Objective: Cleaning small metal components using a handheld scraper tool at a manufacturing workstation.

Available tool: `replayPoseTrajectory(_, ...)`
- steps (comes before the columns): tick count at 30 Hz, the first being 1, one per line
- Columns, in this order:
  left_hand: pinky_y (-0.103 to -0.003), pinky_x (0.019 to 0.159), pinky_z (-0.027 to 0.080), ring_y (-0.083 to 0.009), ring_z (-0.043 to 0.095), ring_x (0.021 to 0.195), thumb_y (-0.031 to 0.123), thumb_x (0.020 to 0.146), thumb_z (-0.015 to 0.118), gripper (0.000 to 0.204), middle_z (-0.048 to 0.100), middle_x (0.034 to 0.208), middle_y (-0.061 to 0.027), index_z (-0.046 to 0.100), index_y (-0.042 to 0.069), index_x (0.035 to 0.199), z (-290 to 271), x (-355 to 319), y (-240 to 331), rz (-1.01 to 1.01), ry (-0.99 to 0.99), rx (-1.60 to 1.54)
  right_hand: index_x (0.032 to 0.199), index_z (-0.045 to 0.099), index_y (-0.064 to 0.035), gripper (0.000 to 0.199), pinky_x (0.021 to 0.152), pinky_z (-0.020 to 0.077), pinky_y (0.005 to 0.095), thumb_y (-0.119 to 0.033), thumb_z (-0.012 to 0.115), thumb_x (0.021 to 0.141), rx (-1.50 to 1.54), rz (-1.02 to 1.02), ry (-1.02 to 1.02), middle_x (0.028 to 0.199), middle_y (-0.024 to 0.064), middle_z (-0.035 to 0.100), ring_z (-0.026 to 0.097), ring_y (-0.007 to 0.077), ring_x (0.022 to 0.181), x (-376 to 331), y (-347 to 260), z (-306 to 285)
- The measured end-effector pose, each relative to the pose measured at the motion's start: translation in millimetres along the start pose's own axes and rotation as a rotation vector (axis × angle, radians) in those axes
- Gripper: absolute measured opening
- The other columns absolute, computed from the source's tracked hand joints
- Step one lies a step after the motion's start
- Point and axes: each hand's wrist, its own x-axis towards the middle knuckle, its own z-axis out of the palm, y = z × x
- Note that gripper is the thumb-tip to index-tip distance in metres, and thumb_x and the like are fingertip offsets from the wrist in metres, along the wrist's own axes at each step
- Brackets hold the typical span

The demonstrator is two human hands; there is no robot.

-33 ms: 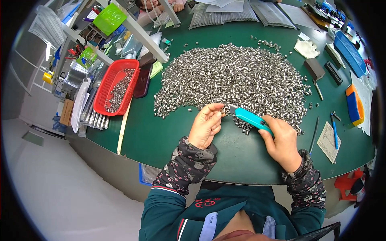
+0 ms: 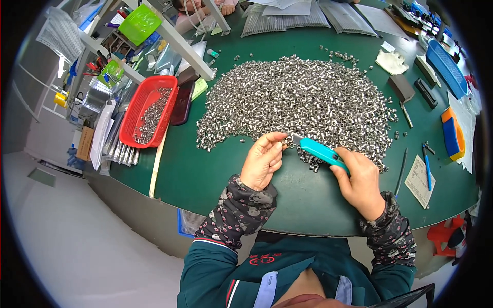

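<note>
My right hand (image 2: 362, 179) grips a teal utility knife (image 2: 319, 151), its short blade pointing left toward my left fingertips. With thumb and forefinger pinched, my left hand (image 2: 263, 159) holds a small metal ring (image 2: 285, 143) right beside the blade tip; the fingers partly hide it. Both hands are over the near edge of a wide pile of small shiny metal rings (image 2: 298, 97) on the green table (image 2: 205, 179). A few loose rings lie just under the knife.
At the left stands a red basket (image 2: 128, 115) with some rings inside. A blue-and-orange tape dispenser (image 2: 453, 134), a blue pen (image 2: 427, 167), a paper slip (image 2: 418, 180) and a dark block (image 2: 401, 88) lie at the right. Another person's hand (image 2: 228, 9) shows at the far side.
</note>
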Motion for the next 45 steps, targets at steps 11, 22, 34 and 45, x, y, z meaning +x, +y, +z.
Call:
replayPoseTrajectory(11,-0.014,0.039,0.027,-0.0009,0.034,0.047,0.006,0.088,0.045,0.014,0.056,0.082,-0.0073,0.051,0.002,0.101,-3,1,2,-0.009,-0.03,0.001,0.096,0.056,-0.0039,0.028,0.052,0.0425,0.0376,-0.013,0.063,0.071,0.007,0.0,-0.062,0.067,0.0097,0.053,0.054,0.0266,0.06,0,-3,-1)
replayPoseTrajectory(22,-0.014,0.038,0.025,-0.0009,0.033,0.045,0.01,0.089,0.048,0.012,0.055,0.078,-0.0045,0.053,0.004,0.097,-2,0,0,-0.023,-0.008,0.026,0.094,0.056,-0.0043,0.024,0.05,0.042,0.0378,-0.016,0.062,0.073,0.056,-0.014,-0.099,0.065,0.0103,0.053,0.054,0.0274,0.059,-1,0,3)
replayPoseTrajectory(34,-0.014,0.038,0.025,-0.0012,0.035,0.044,0.012,0.088,0.051,0.011,0.053,0.07,-0.0024,0.055,0.003,0.092,0,-2,-1,-0.002,0.025,0.115,0.094,0.056,-0.0046,0.024,0.052,0.0417,0.0387,-0.013,0.062,0.073,0.002,-0.023,-0.098,0.066,0.0104,0.053,0.054,0.0278,0.059,-1,-4,0)
replayPoseTrajectory(45,-0.014,0.037,0.025,-0.0035,0.033,0.049,0.014,0.089,0.046,0.012,0.052,0.079,-0.0052,0.05,0.004,0.094,3,0,10,-0.105,-0.037,-0.144,0.095,0.055,-0.0044,0.026,0.054,0.0422,0.0378,-0.011,0.062,0.071,0.083,0.014,0.01,0.07,0.0127,0.055,0.054,0.0298,0.061,4,2,-1)
